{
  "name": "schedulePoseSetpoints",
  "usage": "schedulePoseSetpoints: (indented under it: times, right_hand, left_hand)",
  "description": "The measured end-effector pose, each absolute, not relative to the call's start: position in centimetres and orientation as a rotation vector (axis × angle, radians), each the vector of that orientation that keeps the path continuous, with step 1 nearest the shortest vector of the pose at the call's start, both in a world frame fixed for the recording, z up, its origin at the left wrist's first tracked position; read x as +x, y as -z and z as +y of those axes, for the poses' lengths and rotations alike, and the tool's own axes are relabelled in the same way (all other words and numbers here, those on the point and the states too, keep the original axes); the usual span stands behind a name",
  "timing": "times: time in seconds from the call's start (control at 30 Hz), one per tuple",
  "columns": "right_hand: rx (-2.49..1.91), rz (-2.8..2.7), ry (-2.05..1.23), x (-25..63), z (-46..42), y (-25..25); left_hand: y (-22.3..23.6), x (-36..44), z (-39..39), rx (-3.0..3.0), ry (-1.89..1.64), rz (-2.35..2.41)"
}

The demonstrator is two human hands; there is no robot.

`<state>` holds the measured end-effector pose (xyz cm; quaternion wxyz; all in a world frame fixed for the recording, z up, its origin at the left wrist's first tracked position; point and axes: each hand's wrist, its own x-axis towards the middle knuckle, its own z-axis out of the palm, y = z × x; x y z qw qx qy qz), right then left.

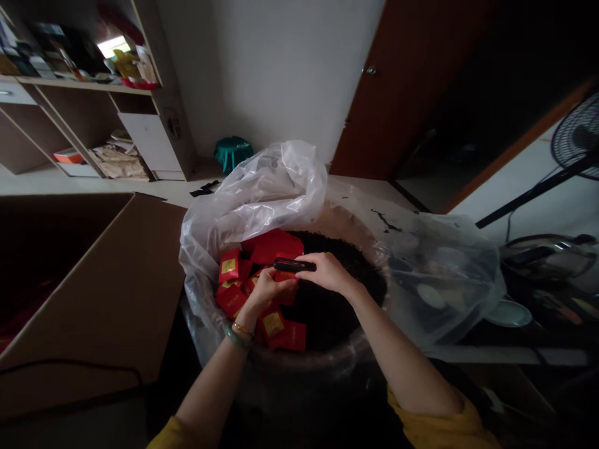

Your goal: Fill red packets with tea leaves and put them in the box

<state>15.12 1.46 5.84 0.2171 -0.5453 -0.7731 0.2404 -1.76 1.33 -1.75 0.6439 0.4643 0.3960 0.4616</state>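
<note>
Over a large plastic-lined tub (369,246), both my hands meet at a red packet (285,275). My left hand (266,292), with bangles on its wrist, is closed around the packet's lower left side. My right hand (330,272) pinches the right end of a slim, black, rounded object (294,265), which lies across the packet's top edge; its exact kind is unclear. Several red packets with gold labels (274,324) lie in the tub's left half. Dark loose leaf-like material (327,318) fills the right side. My fingers hide part of the held packet.
A clear plastic liner (276,181) bunches over the tub's far rim and spreads right. At left stands an open cardboard box (103,280). A fan (578,137) and a glass lid (547,259) are at right. Shelves (93,87) and a teal bin (233,153) stand behind.
</note>
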Motion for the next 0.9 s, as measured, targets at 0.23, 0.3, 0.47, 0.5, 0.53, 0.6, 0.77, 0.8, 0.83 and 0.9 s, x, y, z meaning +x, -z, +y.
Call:
schedulePoseSetpoints:
  times: [0.23,0.3,0.47,0.5,0.53,0.6,0.77,0.8,0.83,0.9]
  right_hand:
    - [-1.514,-2.104,-0.628,15.1,1.7,-5.5]
    - [-1.504,-2.092,-0.644,15.1,1.7,-5.4]
    - [-1.509,-2.091,-0.629,15.2,1.8,-5.3]
    - [-1.513,-2.090,-0.625,15.2,1.8,-5.3]
    - [-1.514,-2.089,-0.625,15.2,1.9,-5.2]
    - [-1.522,-2.088,-0.630,15.1,1.9,-5.0]
    - [-1.485,-2.044,-0.717,15.1,1.8,-4.8]
    - [-1.465,-2.034,-0.742,15.2,1.8,-4.7]
    - [-1.454,-2.020,-0.757,15.5,1.9,-4.7]
    - [-1.473,-1.974,-0.742,16.4,2.3,-4.3]
  left_hand:
    - [2.0,-1.8,1.4,1.006,-1.001,0.898]
    - [2.1,-1.8,1.4,1.003,-0.997,0.889]
    - [2.2,-1.8,1.4,1.006,-1.011,0.877]
    - [2.1,-1.8,1.4,1.000,-1.028,0.876]
    - [2.0,-1.8,1.4,0.995,-1.051,0.874]
    - [1.9,-1.9,1.5,0.999,-1.117,0.875]
    - [2.0,-2.0,1.8,1.000,-1.202,0.936]
    - [2.1,-2.0,1.8,0.995,-1.203,0.948]
    - [2.2,-2.0,1.9,0.986,-1.211,0.953]
    - [2.2,-2.0,1.9,0.963,-1.261,0.942]
